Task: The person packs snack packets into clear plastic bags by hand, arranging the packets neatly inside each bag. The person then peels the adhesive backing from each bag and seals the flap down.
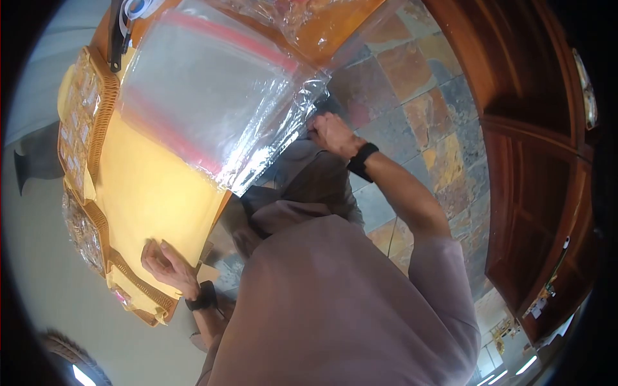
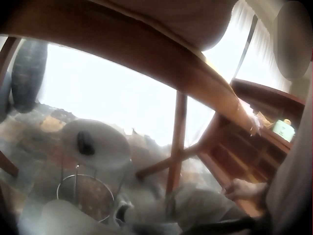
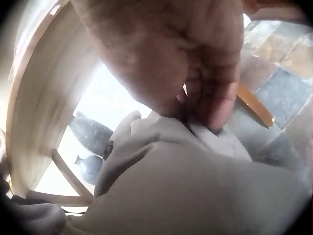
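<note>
In the head view, the left hand (image 1: 168,265) lies over the near part of a yellow sheet (image 1: 151,186), its fingers loosely curled around nothing. Out past the table edge, the right hand (image 1: 338,136) is low in front of the body. The right wrist view shows this right hand (image 3: 181,63) pinching light grey garment fabric (image 3: 181,171) between thumb and fingers; the fingertips are partly hidden in folds. Clear plastic bags (image 1: 199,83) with pink-red strips lie on the sheet, their shiny ends overhanging the edge.
Wicker baskets (image 1: 106,96) of small clear packets line the table's left side. A tape roll (image 1: 136,8) and a black-handled tool (image 1: 116,38) are at the top left. A wooden cabinet (image 1: 528,154) stands right, over slate tiles (image 1: 428,122). A round stool (image 2: 98,142) shows beneath the table.
</note>
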`<state>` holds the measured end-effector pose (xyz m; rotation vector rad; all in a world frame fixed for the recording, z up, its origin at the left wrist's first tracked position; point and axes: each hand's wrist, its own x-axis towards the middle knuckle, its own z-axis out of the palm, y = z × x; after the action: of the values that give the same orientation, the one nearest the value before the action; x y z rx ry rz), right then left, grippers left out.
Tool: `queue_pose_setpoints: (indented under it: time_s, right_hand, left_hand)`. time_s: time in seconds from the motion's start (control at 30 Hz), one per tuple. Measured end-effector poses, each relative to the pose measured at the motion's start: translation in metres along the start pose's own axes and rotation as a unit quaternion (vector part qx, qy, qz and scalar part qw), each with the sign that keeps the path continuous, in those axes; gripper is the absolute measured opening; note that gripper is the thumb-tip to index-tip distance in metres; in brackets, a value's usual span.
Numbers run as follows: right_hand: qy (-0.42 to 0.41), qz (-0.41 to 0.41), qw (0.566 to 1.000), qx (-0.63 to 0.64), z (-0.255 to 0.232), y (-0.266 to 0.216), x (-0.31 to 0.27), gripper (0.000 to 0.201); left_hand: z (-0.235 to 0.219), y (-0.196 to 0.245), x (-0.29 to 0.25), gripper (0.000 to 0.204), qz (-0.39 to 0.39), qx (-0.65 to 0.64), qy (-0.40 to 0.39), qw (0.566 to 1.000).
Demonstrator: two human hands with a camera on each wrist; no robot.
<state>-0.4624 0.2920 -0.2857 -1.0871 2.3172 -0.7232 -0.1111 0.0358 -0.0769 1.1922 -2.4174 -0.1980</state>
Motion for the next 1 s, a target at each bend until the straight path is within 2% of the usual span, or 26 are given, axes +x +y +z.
queue_pose_setpoints:
  time_s: [0.13, 0.2, 0.27, 0.33, 0.4, 0.47, 0.53, 0.57, 0.6, 0.67, 0.73, 0.8, 0.83, 0.9, 0.93, 1.0]
  right_hand:
    - [-0.022, -0.046, 0.997, -0.066, -0.001, 0.005, 0.012, 0.029]
    - [-0.073, -0.082, 0.988, -0.111, 0.005, 0.01, 0.017, 0.027]
    - [-0.064, -0.077, 0.989, -0.107, 0.01, 0.011, 0.018, 0.026]
    - [-0.051, -0.07, 0.991, -0.102, 0.002, 0.001, 0.021, 0.025]
    - [-0.031, 0.03, 0.997, -0.061, -0.016, -0.01, 0.022, 0.026]
    - [-0.009, 0.058, 0.997, -0.045, -0.004, 0.005, 0.026, 0.024]
    - [-0.1, 0.007, 0.982, 0.16, -0.017, 0.016, 0.021, 0.02]
    - [-0.152, 0.049, 0.968, 0.195, -0.027, 0.016, 0.015, 0.016]
    - [-0.156, 0.047, 0.967, 0.197, -0.023, 0.016, 0.017, 0.016]
    - [-0.089, -0.032, 0.993, 0.073, -0.011, 0.018, 0.016, 0.016]
    - [-0.11, -0.005, 0.99, 0.089, -0.012, 0.007, 0.029, 0.015]
    - [-0.03, -0.007, 1.0, -0.003, -0.008, 0.004, 0.03, 0.015]
    - [-0.03, -0.005, 1.0, -0.003, -0.004, 0.009, 0.032, 0.015]
    - [-0.006, 0.042, 0.999, -0.027, 0.003, 0.014, 0.033, 0.017]
    - [-0.007, 0.039, 0.999, -0.03, -0.001, 0.014, 0.034, 0.017]
    - [-0.006, 0.136, 0.99, 0.041, -0.006, 0.006, 0.032, 0.021]
  left_hand:
    - [0.0, -0.003, 0.0, 0.029, 0.007, 0.008, -0.006, 1.0]
    - [0.0, -0.001, 0.001, 0.03, 0.008, 0.017, -0.016, 1.0]
    - [0.004, 0.005, 0.001, 0.024, -0.011, -0.03, 0.024, 0.999]
    - [0.004, 0.008, 0.001, 0.024, -0.011, -0.032, 0.021, 0.999]
    - [0.003, 0.008, 0.001, 0.024, -0.01, -0.036, 0.014, 0.999]
    - [0.003, 0.006, 0.002, 0.023, -0.01, -0.03, 0.019, 0.999]
    - [0.001, -0.003, 0.001, 0.026, -0.01, -0.019, 0.0, 1.0]
    - [-0.001, -0.006, -0.001, 0.03, -0.009, -0.011, -0.019, 1.0]
    - [-0.002, -0.006, -0.001, 0.03, -0.011, -0.007, -0.019, 1.0]
    - [-0.001, -0.003, -0.001, 0.029, -0.022, -0.011, -0.019, 1.0]
    - [0.002, 0.002, 0.0, 0.029, -0.03, -0.032, -0.013, 0.999]
    - [0.001, 0.006, -0.001, 0.028, -0.041, -0.05, -0.01, 0.998]
    - [0.002, 0.008, 0.0, 0.028, -0.042, -0.05, -0.006, 0.998]
    - [0.0, 0.008, 0.0, 0.028, -0.044, -0.05, -0.006, 0.998]
    - [-0.001, 0.006, 0.001, 0.027, -0.031, -0.025, -0.011, 0.999]
    - [-0.001, 0.008, 0.001, 0.026, -0.022, 0.003, -0.014, 1.0]
